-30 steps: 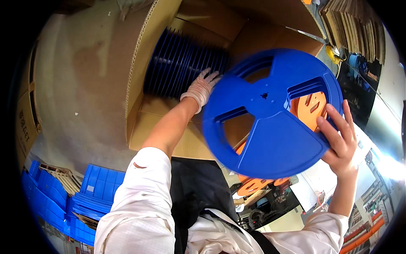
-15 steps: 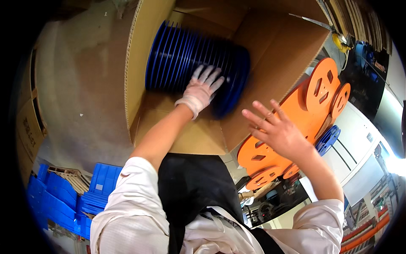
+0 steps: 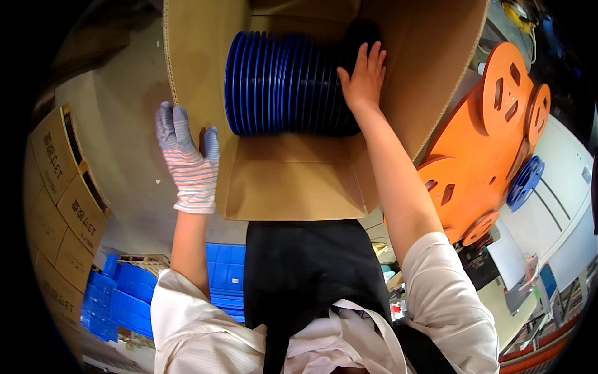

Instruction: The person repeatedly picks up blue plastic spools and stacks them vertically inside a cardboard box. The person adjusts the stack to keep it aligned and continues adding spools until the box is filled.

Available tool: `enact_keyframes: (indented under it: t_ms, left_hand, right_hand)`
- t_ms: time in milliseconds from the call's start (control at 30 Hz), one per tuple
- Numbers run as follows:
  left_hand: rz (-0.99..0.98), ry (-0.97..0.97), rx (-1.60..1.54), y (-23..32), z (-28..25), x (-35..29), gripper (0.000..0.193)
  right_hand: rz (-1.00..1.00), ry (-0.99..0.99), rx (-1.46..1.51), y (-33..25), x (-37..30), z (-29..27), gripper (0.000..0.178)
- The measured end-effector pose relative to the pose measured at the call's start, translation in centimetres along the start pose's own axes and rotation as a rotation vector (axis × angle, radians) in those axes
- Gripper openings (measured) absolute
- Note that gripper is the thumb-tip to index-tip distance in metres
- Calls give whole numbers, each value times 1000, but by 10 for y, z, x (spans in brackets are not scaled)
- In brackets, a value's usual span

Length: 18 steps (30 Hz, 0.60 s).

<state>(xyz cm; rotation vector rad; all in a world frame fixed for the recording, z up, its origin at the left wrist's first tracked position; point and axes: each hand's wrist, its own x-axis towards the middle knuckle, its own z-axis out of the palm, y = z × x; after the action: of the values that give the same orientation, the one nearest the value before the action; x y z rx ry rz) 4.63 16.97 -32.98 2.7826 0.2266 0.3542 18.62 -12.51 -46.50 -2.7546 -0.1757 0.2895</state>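
Both hands (image 3: 192,163) (image 3: 364,86) at a cardboard box (image 3: 293,193) of blue reels (image 3: 280,87)

- Free passage: near part of the open cardboard box (image 3: 293,187).
- Obstacle inside: blue reels (image 3: 280,84), spanning most of its width.
- Obstacle outside, right: orange panel (image 3: 464,162).

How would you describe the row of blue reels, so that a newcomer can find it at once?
Find the large open cardboard box at the top middle. Inside it, the row of blue reels stands on edge, near the bare right hand. Unlike the single blue reel outside, these are packed side by side.
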Motion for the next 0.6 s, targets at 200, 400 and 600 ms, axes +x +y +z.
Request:
enact_keyframes:
  t_ms: [200, 400, 600]
  left_hand:
    - [-95, 3, -75, -14, 11, -27, 64]
    - [-126, -48, -128, -17, 10, -33, 68]
    - [-107, -77, -153, -5, 15, -29, 71]
  right_hand:
    - [237, -477, -6, -9, -168, 25, 89]
    - [216, -172, 235, -18, -179, -6, 81]
    - [227, -176, -57, -15, -59, 17, 78]
